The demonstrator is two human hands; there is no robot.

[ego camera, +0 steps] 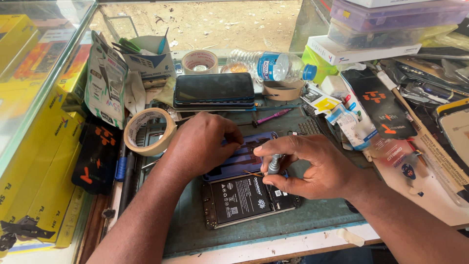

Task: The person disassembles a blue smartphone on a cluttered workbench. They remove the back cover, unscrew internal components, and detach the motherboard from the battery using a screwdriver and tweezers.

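Observation:
An opened phone (244,200) lies face down on a green work mat (317,215), its black battery showing. A blue back cover (243,159) rests just behind it. My left hand (200,144) presses down on the blue cover, fingers bent over its upper edge. My right hand (312,168) pinches a small silver screwdriver (273,165) upright, its tip at the phone's upper right part.
Two stacked dark phones (214,90) lie at the back, with a pink-handled screwdriver (271,117) in front. A tape roll (149,131) sits at left, another (199,61) by a lying water bottle (266,66). Yellow boxes (36,166) line the left; packets and boxes crowd the right.

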